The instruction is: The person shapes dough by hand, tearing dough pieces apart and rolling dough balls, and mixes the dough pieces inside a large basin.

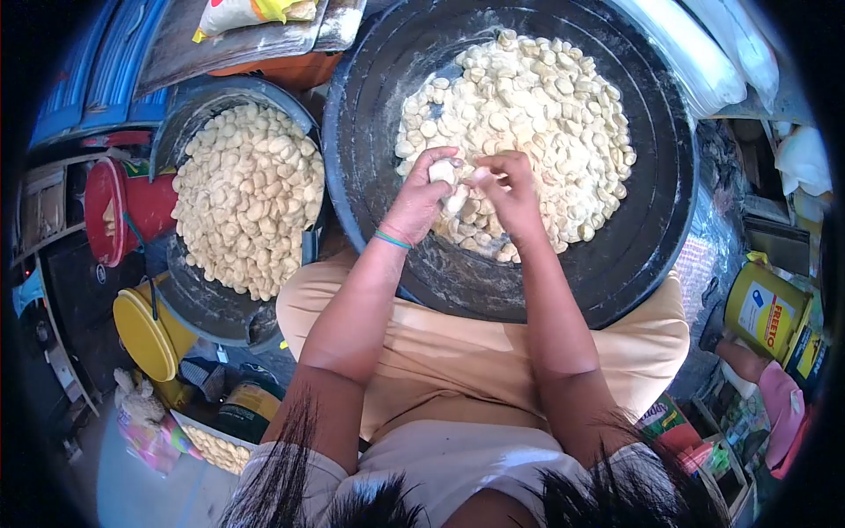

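Note:
Over the wide black tub (656, 220), my two hands are close together. My left hand (418, 200), with a green band at the wrist, is closed around a pale floury dough piece (444, 172); another light piece shows just below its fingers. My right hand (510, 192) is beside it, thumb and fingers pinched together at a small pale bit too small to name. Beneath both hands lies a broad heap of flattened, flour-dusted dough pieces (563, 132). White powder coats the tub's floor in patches.
Left of the tub, a dark basin (189, 286) holds a heap of rounder dough pieces (251, 194). A red bucket (145, 211) and a yellow-lidded bucket (141, 334) stand beyond it. Clear plastic bags (687, 53) lie at upper right. Another person's arm (744, 361) shows at right.

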The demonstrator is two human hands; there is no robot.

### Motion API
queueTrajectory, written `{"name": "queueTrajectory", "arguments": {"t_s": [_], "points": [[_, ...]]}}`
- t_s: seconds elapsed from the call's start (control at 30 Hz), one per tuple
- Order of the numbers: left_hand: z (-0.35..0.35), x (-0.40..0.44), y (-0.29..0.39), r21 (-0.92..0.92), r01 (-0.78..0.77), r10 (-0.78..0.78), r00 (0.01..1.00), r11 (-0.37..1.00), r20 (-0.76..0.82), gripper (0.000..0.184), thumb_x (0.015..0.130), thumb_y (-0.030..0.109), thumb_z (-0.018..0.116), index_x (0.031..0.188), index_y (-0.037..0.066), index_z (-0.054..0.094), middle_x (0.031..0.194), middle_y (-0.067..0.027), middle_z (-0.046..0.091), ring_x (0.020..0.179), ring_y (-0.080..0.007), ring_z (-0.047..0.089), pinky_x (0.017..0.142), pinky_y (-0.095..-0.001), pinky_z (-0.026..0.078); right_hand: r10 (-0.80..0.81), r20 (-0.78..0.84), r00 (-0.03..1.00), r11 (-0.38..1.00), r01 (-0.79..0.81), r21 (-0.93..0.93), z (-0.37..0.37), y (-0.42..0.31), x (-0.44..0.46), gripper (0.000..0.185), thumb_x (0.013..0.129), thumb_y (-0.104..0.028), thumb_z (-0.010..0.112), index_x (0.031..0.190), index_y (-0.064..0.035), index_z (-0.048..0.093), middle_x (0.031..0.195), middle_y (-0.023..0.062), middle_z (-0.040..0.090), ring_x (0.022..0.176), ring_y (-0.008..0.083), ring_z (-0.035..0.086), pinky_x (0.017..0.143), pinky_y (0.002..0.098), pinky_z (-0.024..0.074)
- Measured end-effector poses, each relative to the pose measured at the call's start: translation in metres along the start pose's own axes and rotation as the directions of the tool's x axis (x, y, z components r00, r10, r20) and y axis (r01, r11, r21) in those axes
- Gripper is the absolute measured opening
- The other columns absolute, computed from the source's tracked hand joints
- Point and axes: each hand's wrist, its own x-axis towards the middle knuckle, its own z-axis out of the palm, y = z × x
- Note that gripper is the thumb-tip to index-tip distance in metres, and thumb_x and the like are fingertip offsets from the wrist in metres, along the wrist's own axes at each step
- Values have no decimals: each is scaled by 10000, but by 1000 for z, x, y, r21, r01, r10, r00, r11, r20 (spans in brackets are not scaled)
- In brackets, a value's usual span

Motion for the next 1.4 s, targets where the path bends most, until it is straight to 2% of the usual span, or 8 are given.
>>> {"name": "queueTrajectory", "arguments": {"t_s": [0.17,0.3,0.43,0.73,0.93,1.1,1.37,1.4], "points": [[-3,1,-2,-43,21,-24,996,999,-80,333,874,37,561,1185,79,451,1055,-88,529,938,-190,574,787,-345,524,-83,239,967,996,74,49,10,-16,-2,354,768,-128,702,1106,-87,603,960,124,597,936,240,590,847,325,470],[-5,2,3,-6,41,-41,986,999,-160,272,935,227,546,1153,78,480,928,-86,558,711,-161,572,589,-300,497,513,213,832,737,-554,387,-1,6,6,286,856,-184,641,1117,-78,595,971,107,606,888,212,579,742,289,485],[-1,0,4,235,147,-113,982,961,-152,393,968,414,440,1183,89,498,858,-51,562,573,-91,488,458,-222,381,-100,145,984,995,100,5,7,-11,-1,372,801,-177,697,1143,-81,587,1145,126,527,1072,235,511,879,347,441],[-8,4,-2,608,43,70,985,792,-161,318,874,318,638,1022,36,621,732,-26,579,620,-85,471,549,-248,409,406,130,904,671,-392,630,4,16,11,175,820,-153,704,809,-63,554,756,-43,525,669,54,477,618,230,413],[-44,13,-36,953,-233,416,899,196,134,215,824,221,647,929,34,663,977,-159,626,981,-293,584,876,-337,436,563,61,824,819,-547,-173,-84,159,-21,591,783,-502,672,1091,1,630,1141,192,571,1065,295,556,904,382,445],[-29,10,-21,848,-78,54,997,524,59,208,848,195,619,965,28,660,1003,-139,626,976,-247,586,883,-317,433,538,-402,741,238,-591,-771,-77,231,-91,982,768,-663,541,1383,63,300,1465,257,235,1352,414,213,1098,475,209],[-27,6,-22,824,-21,-11,999,567,34,250,863,222,605,1009,21,637,979,-146,646,930,-252,611,838,-325,457,730,332,597,679,-585,-442,-29,217,-49,649,763,-323,674,1253,36,447,1266,314,472,1172,397,485,917,428,441],[-29,5,-24,837,-21,-27,999,547,42,260,872,227,598,1024,19,633,991,-131,647,941,-226,602,849,-313,450,643,-174,746,597,-630,-497,-54,154,-36,565,735,-311,706,1128,55,529,1104,288,575,1021,371,579,856,386,471]]}}
